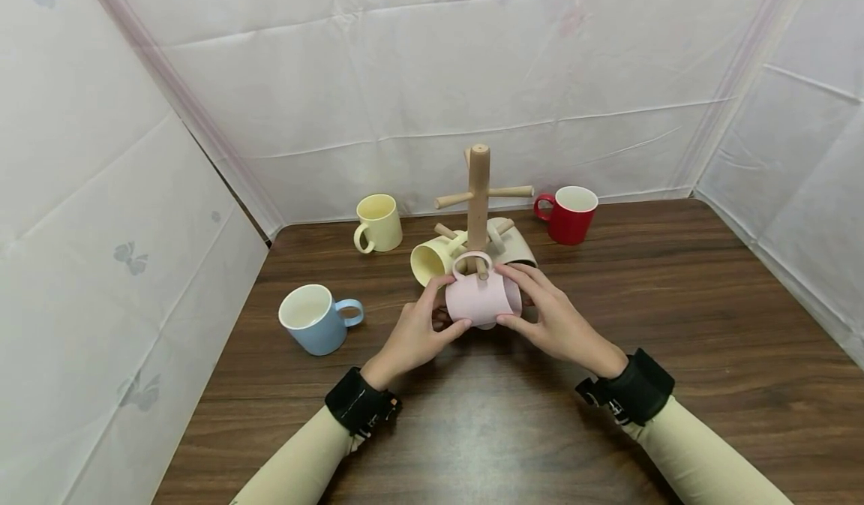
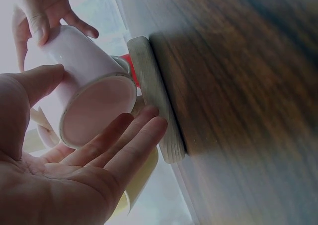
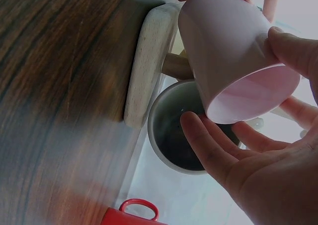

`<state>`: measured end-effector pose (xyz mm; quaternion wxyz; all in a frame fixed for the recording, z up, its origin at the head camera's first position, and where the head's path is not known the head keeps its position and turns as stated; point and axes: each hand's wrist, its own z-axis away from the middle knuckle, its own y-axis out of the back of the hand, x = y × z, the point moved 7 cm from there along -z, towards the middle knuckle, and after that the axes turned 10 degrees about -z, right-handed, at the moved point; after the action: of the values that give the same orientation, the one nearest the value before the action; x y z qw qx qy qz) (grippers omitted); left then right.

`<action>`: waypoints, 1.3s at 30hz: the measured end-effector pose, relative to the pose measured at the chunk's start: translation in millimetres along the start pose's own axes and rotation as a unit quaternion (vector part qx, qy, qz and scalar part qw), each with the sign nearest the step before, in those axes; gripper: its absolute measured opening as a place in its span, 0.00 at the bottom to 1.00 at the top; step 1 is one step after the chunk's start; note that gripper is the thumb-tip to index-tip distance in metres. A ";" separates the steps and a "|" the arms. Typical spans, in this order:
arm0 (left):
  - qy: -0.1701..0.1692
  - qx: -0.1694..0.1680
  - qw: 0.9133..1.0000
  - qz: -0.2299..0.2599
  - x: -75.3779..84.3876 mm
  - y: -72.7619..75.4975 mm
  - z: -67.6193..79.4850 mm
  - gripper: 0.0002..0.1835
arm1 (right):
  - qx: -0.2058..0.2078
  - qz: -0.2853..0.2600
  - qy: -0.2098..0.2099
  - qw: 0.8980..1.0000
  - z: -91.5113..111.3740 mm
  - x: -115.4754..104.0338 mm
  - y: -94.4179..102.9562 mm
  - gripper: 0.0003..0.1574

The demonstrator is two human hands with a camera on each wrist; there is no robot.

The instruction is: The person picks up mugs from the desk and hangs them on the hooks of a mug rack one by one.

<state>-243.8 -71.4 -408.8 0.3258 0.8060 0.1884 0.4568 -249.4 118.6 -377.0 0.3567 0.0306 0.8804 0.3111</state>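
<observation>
A pink mug lies sideways at the front lower peg of a wooden mug tree, its handle looped up around the peg's tip. My left hand holds the mug at its base end, thumb on the near side; in the left wrist view the other fingers spread past the base. At the rim end, my right hand holds it between thumb and fingers. Behind it, a yellow mug and an off-white mug hang on other lower pegs.
On the brown wooden table, a blue mug stands at left, another yellow mug at back left, and a red mug at back right. Upper pegs jut from the post. White sheeting walls the table's back and sides.
</observation>
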 end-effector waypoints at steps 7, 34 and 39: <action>0.010 -0.008 1.000 0.006 -1.4 -0.9 0.0 0.34 | 0.000 0.001 -0.007 1.000 -0.3 0.2 0.0 0.46; 0.010 0.007 1.000 0.004 0.5 1.6 -0.5 0.33 | 0.005 0.010 -0.007 1.000 -0.3 -1.6 0.8 0.45; 0.007 0.006 1.000 -0.002 1.4 2.2 -0.3 0.32 | 0.005 0.011 -0.005 1.000 -0.1 -0.8 0.6 0.45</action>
<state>-243.3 -72.1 -406.3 0.3204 0.8042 0.1954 0.4608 -249.0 118.8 -376.1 0.3577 0.0432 0.8797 0.3104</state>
